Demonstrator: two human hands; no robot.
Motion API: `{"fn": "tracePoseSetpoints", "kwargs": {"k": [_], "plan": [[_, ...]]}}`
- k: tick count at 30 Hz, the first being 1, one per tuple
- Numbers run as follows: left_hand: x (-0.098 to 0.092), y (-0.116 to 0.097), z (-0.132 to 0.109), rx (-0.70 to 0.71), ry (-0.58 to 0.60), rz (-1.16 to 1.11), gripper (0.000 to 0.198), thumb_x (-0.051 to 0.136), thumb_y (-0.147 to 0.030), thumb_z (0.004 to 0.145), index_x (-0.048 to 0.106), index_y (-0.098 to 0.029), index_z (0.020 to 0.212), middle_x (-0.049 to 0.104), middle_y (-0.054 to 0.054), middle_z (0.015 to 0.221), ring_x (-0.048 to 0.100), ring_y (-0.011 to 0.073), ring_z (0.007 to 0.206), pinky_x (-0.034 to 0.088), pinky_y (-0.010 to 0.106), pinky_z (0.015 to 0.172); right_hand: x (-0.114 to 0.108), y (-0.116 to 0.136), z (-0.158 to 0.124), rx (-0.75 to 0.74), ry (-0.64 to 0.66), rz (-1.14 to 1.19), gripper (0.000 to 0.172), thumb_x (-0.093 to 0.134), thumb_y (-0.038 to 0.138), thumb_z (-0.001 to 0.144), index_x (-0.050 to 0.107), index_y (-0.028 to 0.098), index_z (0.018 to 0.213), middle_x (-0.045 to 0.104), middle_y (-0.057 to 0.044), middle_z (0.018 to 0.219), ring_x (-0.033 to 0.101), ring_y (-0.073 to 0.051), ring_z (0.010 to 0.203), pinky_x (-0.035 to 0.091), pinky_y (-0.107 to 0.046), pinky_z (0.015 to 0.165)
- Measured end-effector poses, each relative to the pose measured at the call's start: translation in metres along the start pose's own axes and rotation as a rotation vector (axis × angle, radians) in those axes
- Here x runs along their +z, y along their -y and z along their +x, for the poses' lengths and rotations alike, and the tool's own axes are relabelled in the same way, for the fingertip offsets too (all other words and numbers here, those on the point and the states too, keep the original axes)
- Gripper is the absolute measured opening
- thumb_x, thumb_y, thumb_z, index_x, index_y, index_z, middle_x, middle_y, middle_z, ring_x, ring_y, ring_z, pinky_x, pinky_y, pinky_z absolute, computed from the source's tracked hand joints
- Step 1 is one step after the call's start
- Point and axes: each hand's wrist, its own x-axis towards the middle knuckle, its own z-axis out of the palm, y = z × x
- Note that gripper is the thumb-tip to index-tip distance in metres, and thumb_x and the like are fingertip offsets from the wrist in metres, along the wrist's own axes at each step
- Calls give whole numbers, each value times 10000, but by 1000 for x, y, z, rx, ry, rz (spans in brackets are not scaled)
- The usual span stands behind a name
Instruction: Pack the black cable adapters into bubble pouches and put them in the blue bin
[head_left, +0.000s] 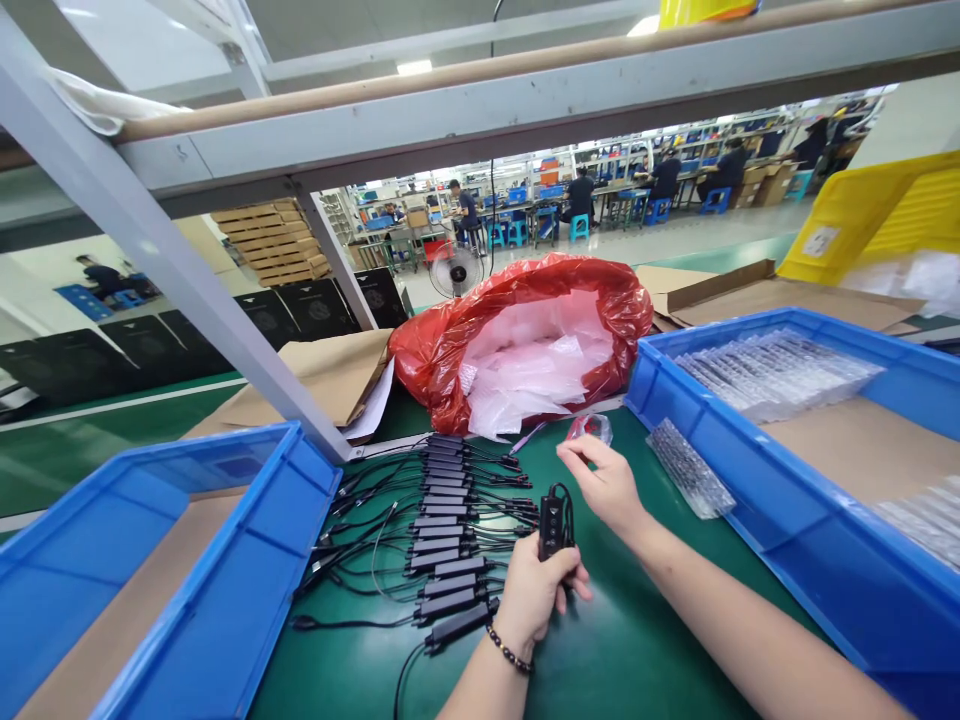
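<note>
My left hand (pixel 529 590) is closed around a black inline cable controller (pixel 551 527) with small buttons on its face. Its black cable is folded into loops along the side. Up and to the right of it, my right hand (pixel 604 485) has thumb and fingertips drawn together in a pinch; anything between them is too small to make out. Left of my hands, a column of several similar controllers (pixel 450 545) lies on the green tabletop (pixel 600 650), cables spread to both sides. Just beyond my right fingertips sits a small clear and red bundle (pixel 590 428).
Blue bins stand at left (pixel 247 560) and right (pixel 720 450); the right one holds bubble-wrapped packs (pixel 780 370). Another bubble pack (pixel 688 470) leans beside it. A red bag (pixel 427 350) of white pouches lies behind. A metal post (pixel 195 280) rises at left. People sit far back.
</note>
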Motion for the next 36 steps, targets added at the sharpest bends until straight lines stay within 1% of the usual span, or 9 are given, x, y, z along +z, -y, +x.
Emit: {"fn": "tracePoseSetpoints", "kwargs": {"k": [5,8,11,16,21,27,31,34,36], "plan": [[-2,-2,0,31,-49,-28,204,616,-293,604,497,-134,652,583,9,508,560,109,399,233,138,276,30,-26,58,-285,-19,-442,147,518,252,791,612,155,850,566,-82,766,524,-209,721,420,-326,672],[-3,1,1,34,-50,-42,216,635,-296,594,500,-134,644,582,9,498,558,114,397,240,142,279,43,-28,72,-379,50,-482,123,498,203,783,597,160,725,576,-92,749,522,-223,736,417,-343,680],[-5,2,2,78,-59,-95,233,651,-307,600,515,-125,653,592,20,515,568,120,416,266,145,290,36,-11,64,-382,44,-353,162,460,219,819,565,179,702,590,-62,734,538,-189,724,430,-318,707],[-7,0,-1,196,-73,-162,270,624,-325,673,570,-77,768,637,77,586,574,116,446,282,139,296,-1,12,26,99,-159,213,162,576,341,765,530,186,753,578,3,645,547,-131,561,447,-245,543],[-3,-1,-1,173,-82,-162,361,662,-339,644,543,-99,885,631,64,657,650,200,597,270,137,274,-17,3,-3,491,-167,562,300,736,381,577,532,167,622,559,17,522,518,-119,460,422,-232,442],[-1,4,3,138,-132,-57,278,660,-346,631,488,-135,688,633,62,598,629,171,538,265,137,275,-21,-9,-8,621,-294,796,321,781,333,505,522,172,605,558,34,524,495,-97,426,421,-221,416],[-2,3,2,143,-76,-33,272,638,-338,652,538,-110,761,612,36,501,547,115,406,258,142,281,-21,-10,-14,651,-150,836,298,746,376,573,565,165,680,589,20,568,524,-110,467,442,-240,467],[-3,2,4,162,-169,-63,300,642,-352,645,552,-101,785,590,12,487,535,105,393,281,145,292,-16,-7,-23,616,185,792,323,686,426,654,623,145,800,642,-28,675,583,-156,609,472,-294,599],[-3,2,5,163,-205,-77,301,649,-353,639,545,-105,774,592,13,507,567,118,432,296,142,300,-14,-7,-27,575,320,707,312,686,419,659,647,131,774,655,-44,707,590,-175,694,464,-313,689]]}}
